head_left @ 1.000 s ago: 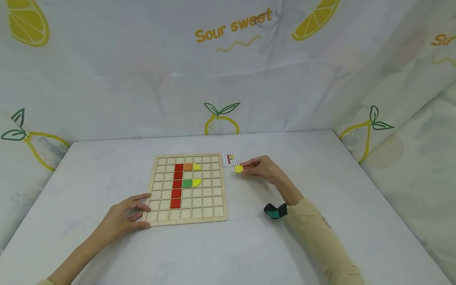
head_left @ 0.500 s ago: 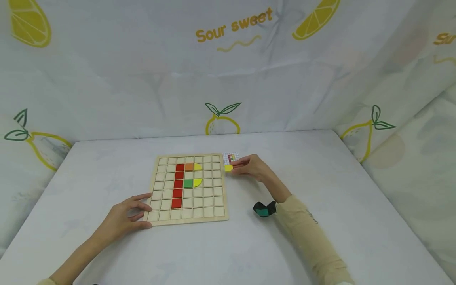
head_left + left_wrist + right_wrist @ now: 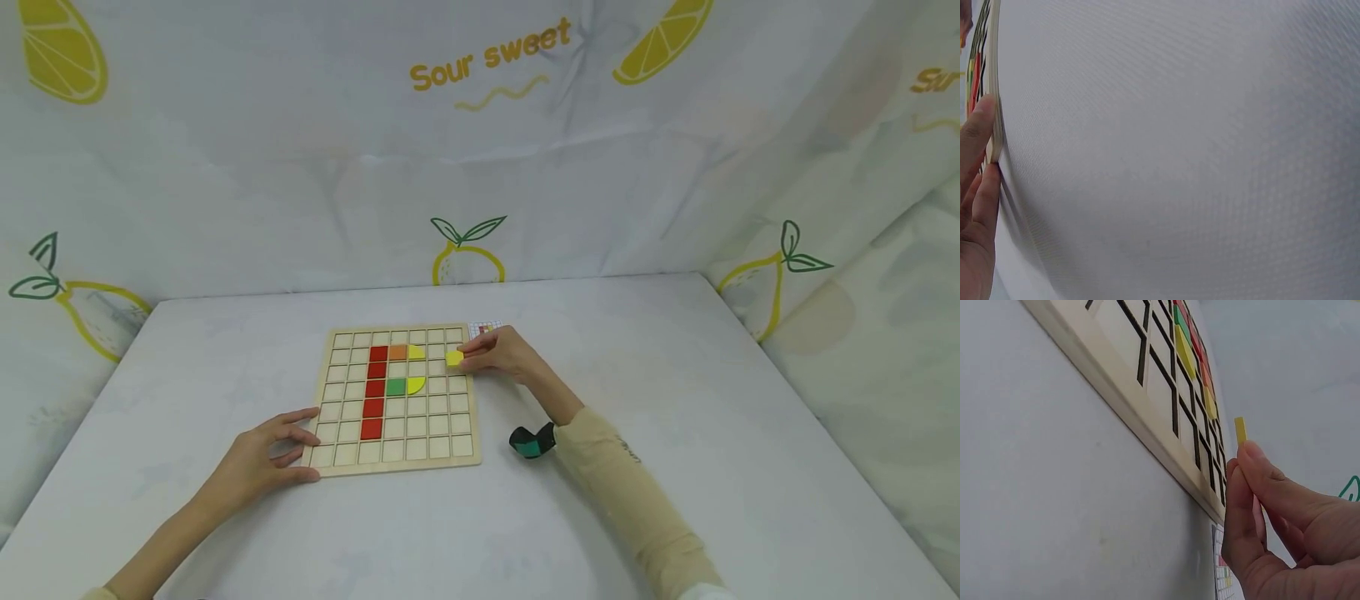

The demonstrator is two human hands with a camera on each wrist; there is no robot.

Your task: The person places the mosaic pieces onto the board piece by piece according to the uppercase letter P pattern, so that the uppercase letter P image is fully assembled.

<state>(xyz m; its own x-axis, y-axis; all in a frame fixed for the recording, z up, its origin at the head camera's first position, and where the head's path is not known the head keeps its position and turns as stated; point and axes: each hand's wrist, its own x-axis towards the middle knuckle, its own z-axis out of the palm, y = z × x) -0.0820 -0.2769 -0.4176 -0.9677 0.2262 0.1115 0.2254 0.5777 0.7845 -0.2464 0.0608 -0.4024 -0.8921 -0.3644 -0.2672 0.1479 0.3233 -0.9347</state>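
Note:
A pale wooden grid board (image 3: 438,462) lies on the table in the head view. Set in its cells are a column of red square tiles (image 3: 375,389), an orange tile (image 3: 397,352), a green tile (image 3: 396,387) and two yellow rounded tiles (image 3: 416,385). My left hand (image 3: 258,458) grips the board's near left corner, thumb at the front edge and fingers along the left side. Between thumb and fingertips, my right hand (image 3: 502,354) pinches a loose yellow tile (image 3: 454,358) above the board's right side. The right wrist view shows that tile (image 3: 1240,429) edge-on, held upright.
A small printed pattern card (image 3: 483,327) lies by the board's far right corner, partly covered by the right hand. A black and green strap (image 3: 531,442) hangs at the right wrist. A white lemon-print cloth (image 3: 337,200) stands behind the table.
My right hand has carried the yellow tile left, from beside the card to over the board's right side, covering more of the card. The left hand stays at the corner.

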